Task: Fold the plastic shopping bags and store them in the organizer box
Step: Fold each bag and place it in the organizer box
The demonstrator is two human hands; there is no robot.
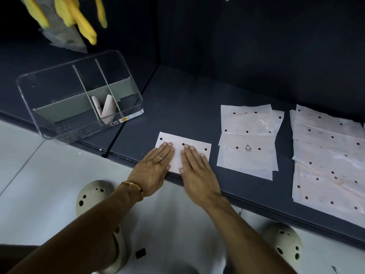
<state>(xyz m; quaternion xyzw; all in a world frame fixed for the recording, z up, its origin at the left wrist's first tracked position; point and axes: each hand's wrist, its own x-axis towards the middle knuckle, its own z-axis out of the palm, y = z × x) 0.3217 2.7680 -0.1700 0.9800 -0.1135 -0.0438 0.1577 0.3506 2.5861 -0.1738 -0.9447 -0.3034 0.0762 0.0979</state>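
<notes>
Lying at the centre of the frame on the dark shelf (177,99), a folded bag (194,148) is pressed flat by the left hand (156,169) and right hand (197,171), fingers straight. Right of it sit unfolded bags (248,143); upper left, the clear organizer box (79,99) holds two folded bags (104,107).

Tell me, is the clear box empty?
No. The organizer box holds two folded bags, standing in its middle front compartment; the other compartments look empty.
</notes>
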